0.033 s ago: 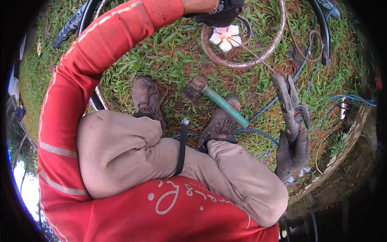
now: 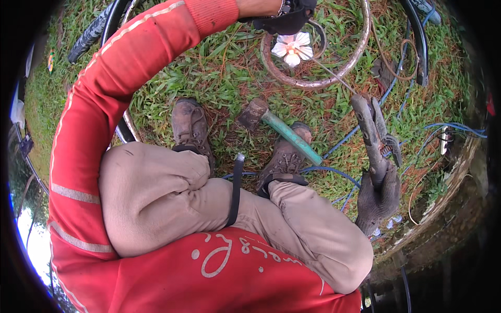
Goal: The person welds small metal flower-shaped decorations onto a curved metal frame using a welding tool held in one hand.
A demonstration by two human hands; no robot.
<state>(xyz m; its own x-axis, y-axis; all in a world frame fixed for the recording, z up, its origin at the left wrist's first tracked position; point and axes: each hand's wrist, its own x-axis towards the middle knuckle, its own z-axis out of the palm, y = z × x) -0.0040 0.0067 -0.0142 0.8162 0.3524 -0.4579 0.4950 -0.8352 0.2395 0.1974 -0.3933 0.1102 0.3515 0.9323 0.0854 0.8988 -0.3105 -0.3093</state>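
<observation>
In a dark, worn glove, my right hand (image 2: pixel 378 197) is wrapped round the handle of a welding electrode holder (image 2: pixel 369 128). A thin welding rod (image 2: pixel 335 76) runs from its jaws up and left to a small five-petalled metal flower (image 2: pixel 292 48). The flower's middle looks orange. My left hand (image 2: pixel 286 18), in a black glove, is at the top edge just above the flower, fingers curled; whatever they grip is hidden. A curled metal scroll (image 2: pixel 317 83) with a rusty brown surface loops around beneath and right of the flower.
A hammer (image 2: pixel 292 136) with a green handle leans over my right boot (image 2: pixel 279 167). A blue cable (image 2: pixel 339 172) snakes through the grass. Black curved bars (image 2: pixel 420 57) stand at the far right, and a stone edge (image 2: pixel 438 208) borders the right side.
</observation>
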